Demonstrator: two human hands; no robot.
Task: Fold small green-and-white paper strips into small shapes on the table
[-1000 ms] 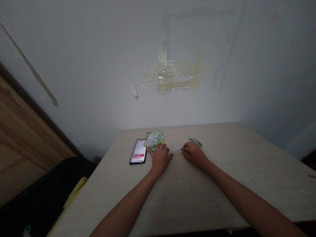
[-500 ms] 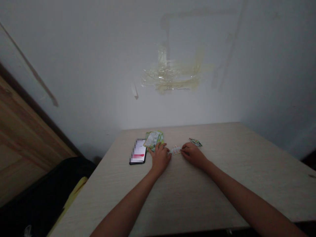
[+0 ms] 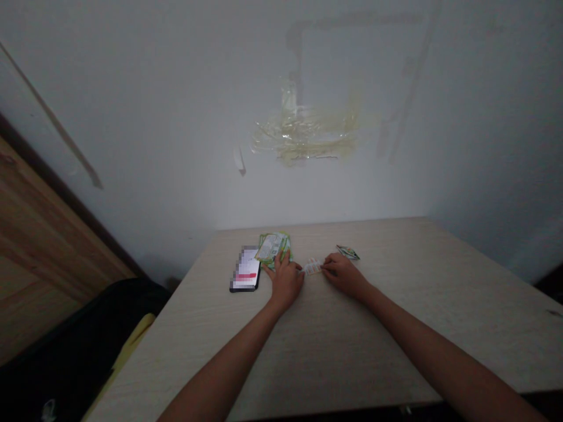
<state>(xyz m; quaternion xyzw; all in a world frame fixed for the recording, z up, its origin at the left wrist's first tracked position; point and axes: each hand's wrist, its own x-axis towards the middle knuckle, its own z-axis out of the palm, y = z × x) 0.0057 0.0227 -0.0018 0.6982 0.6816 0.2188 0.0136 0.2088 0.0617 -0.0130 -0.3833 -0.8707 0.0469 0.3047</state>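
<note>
A small, pale printed sheet (image 3: 313,266) with rows of reddish marks lies between my two hands, low over the tabletop. At its left edge, the thumb and forefinger of my left hand (image 3: 287,280) are closed, while the other fingers spread over a pile of green-and-white printed packets (image 3: 271,246). My right hand (image 3: 345,274) pinches the sheet's right edge with its fingertips. Just beyond the right knuckles lies a small, dark-edged green and white packet (image 3: 348,252). The sheet's two ends are partly hidden by fingertips.
A phone (image 3: 245,272) with a lit, blurred screen lies left of my left hand, against the pile. The pale wooden table (image 3: 334,351) meets a wall (image 3: 176,117) bearing old clear tape (image 3: 303,138). Dark and yellow cloth (image 3: 132,343) hangs beyond the left edge.
The fingers of my left hand have shifted slightly, one now reaching further up over the green packets. My right hand and the sheet stay nearly in place.
</note>
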